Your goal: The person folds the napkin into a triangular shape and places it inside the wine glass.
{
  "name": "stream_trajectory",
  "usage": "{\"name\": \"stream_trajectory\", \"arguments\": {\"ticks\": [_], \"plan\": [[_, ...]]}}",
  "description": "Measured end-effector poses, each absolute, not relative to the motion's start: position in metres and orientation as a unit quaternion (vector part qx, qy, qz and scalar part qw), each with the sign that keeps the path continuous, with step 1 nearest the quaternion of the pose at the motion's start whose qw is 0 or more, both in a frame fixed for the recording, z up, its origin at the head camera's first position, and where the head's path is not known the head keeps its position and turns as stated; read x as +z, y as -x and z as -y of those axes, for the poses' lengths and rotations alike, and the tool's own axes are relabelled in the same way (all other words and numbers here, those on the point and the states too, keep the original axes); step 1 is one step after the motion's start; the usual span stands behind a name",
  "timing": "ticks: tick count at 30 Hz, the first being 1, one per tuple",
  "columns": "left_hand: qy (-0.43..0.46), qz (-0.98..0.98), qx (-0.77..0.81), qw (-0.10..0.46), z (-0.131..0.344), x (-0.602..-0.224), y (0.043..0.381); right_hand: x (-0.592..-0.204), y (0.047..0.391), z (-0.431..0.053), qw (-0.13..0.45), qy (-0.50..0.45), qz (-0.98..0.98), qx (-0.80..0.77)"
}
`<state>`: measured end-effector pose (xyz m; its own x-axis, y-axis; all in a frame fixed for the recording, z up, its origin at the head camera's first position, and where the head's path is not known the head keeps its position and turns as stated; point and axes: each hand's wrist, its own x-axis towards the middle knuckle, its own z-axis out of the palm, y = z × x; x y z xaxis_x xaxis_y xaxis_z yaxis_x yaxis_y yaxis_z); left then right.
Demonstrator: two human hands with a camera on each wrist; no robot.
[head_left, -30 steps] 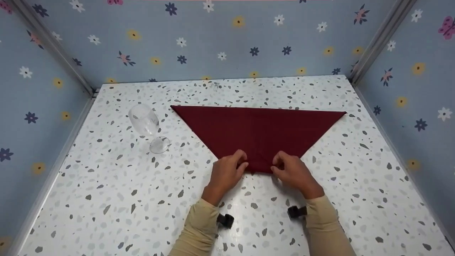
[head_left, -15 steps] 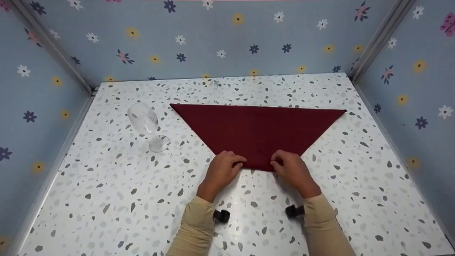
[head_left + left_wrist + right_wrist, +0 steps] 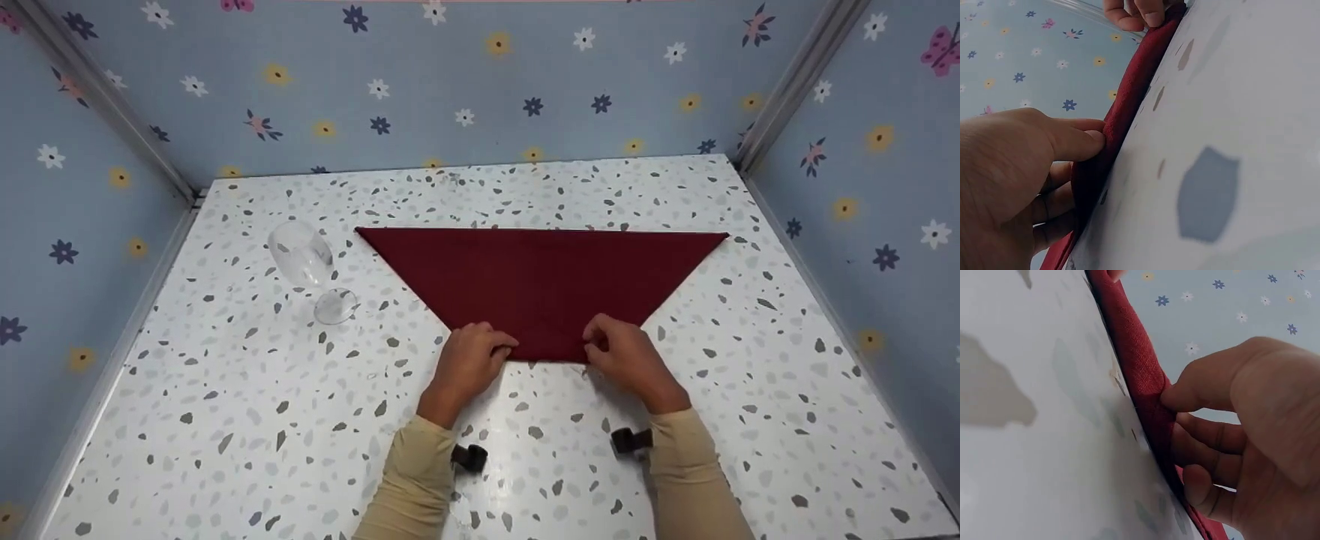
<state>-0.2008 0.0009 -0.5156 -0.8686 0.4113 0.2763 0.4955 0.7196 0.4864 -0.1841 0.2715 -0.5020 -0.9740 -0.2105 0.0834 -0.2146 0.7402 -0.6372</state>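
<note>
A dark red cloth napkin (image 3: 540, 285) lies folded in a trapezoid on the speckled table, its long side away from me and its short side near. At the left end of that short side, my left hand (image 3: 469, 364) pinches the folded edge between thumb and fingers. My right hand (image 3: 630, 360) pinches the same edge at its right end. In the left wrist view the thumb (image 3: 1092, 142) presses against the rolled cloth edge, other fingers bent behind it. The right wrist view has the right thumb (image 3: 1176, 398) on the thick fold, with fingers curled against the cloth below.
A clear stemmed glass (image 3: 300, 255) lies on its side left of the napkin. Blue flowered panels (image 3: 465, 82) stand along the back and both sides of the speckled table (image 3: 225, 420). Black wrist camera mounts (image 3: 471, 457) stick out from the sleeves.
The left hand has shifted slightly left along the near edge and its fingers have flattened. My right hand moved a little left, then back right. The near edge now lies straighter.
</note>
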Motion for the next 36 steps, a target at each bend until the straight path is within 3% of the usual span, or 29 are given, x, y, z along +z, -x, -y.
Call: {"name": "stream_trajectory", "arguments": {"ticks": [7, 17, 24, 30, 36], "plan": [[0.242, 0.925, -0.279, 0.087, -0.001, -0.519, 0.198, -0.505, 0.181, -0.269, 0.028, -0.117, 0.951, 0.283], [0.248, 0.933, -0.235, 0.112, 0.002, -0.52, 0.193, -0.501, 0.176, -0.273, -0.027, -0.126, 0.948, 0.292], [0.258, 0.938, -0.212, 0.092, 0.008, -0.512, 0.193, -0.499, 0.177, -0.268, -0.045, -0.118, 0.949, 0.29], [0.301, 0.928, -0.202, 0.087, 0.004, -0.507, 0.195, -0.5, 0.178, -0.27, -0.021, -0.115, 0.951, 0.286], [0.29, 0.93, -0.197, 0.106, 0.001, -0.509, 0.195, -0.499, 0.18, -0.271, 0.031, -0.153, 0.95, 0.271]]}}
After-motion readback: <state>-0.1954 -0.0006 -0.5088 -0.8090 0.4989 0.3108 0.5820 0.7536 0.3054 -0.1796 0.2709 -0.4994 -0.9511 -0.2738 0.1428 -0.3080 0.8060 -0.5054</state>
